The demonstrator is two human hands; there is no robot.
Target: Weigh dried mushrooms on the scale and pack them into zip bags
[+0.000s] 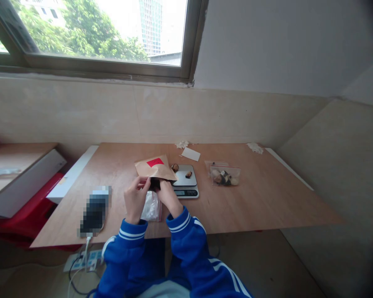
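Observation:
A brown kraft paper bag (143,165) with a red label (155,162) lies tilted in front of me, its dark mouth facing me. My left hand (136,196) pinches the edge of that mouth between thumb and fingers. The fingers of my right hand (170,196) reach into the opening, so what they do inside is hidden. Behind the bag stands a kitchen scale (182,193), partly covered by it. On its plate sit a small dark-and-tan piece (188,174) and a round brown piece (174,167). Under my wrists lies a clear zip bag (151,207).
To the right are clear zip bags with brown and black pieces (225,177). A white card (190,154) and pale scraps (182,144) lie at the back, more scraps (255,148) at back right. A blurred phone (95,212) with a cable lies left; a power strip (83,261) is below.

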